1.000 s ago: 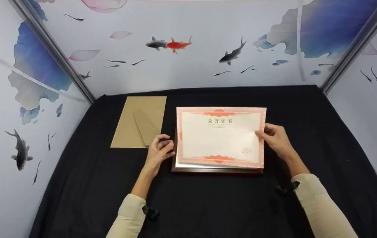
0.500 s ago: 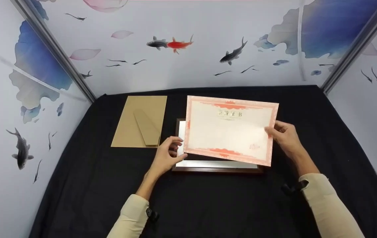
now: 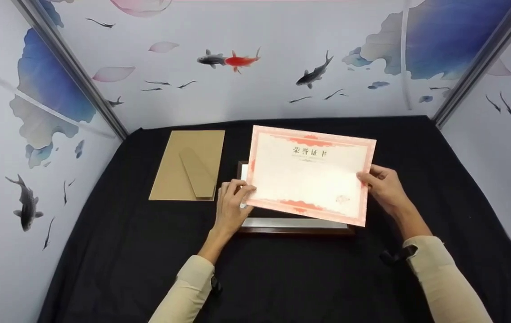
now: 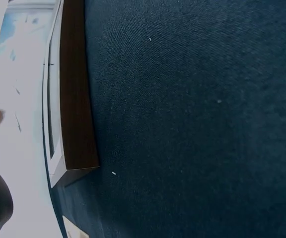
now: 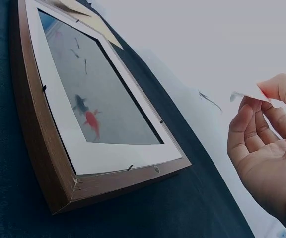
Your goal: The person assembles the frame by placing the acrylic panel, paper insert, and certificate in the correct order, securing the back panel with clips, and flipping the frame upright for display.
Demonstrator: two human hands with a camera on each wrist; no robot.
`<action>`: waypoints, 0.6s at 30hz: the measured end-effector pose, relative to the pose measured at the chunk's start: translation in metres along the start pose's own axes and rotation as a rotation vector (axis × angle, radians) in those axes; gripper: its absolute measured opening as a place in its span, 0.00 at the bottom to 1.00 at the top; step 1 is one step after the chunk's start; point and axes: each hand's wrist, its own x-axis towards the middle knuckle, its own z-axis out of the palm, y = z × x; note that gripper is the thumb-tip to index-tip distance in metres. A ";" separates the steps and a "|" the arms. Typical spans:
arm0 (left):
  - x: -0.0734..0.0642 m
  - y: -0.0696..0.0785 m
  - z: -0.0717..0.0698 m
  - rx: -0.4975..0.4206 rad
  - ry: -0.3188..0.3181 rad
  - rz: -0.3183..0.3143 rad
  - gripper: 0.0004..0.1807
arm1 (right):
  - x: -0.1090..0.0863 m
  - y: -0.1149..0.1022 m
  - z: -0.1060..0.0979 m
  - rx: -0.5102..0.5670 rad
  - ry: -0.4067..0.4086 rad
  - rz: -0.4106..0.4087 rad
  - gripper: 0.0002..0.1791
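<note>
Whereas half a second earlier only the right hand [image 3: 385, 186] held the certificate [image 3: 309, 177], the left hand [image 3: 232, 204] was now found pinching its left edge, the right hand's grip on the opposite edge being unchanged. The sheet was held aslant above the wooden frame [image 3: 296, 231], not seated in it; two-handed support was judged to give steadier control over its alignment.

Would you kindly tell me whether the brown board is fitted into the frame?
No, the head view shows the board lying apart from the frame, to its left on the black cloth.
</note>
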 end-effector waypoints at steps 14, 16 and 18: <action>0.012 0.003 -0.014 -0.083 0.108 0.023 0.08 | -0.002 -0.006 0.004 -0.086 0.031 -0.006 0.26; 0.014 0.004 -0.017 -0.097 0.109 0.022 0.07 | -0.002 -0.008 0.005 -0.099 0.039 -0.006 0.26; 0.016 0.004 -0.019 -0.116 0.112 0.023 0.07 | -0.001 -0.009 0.006 -0.103 0.043 -0.006 0.26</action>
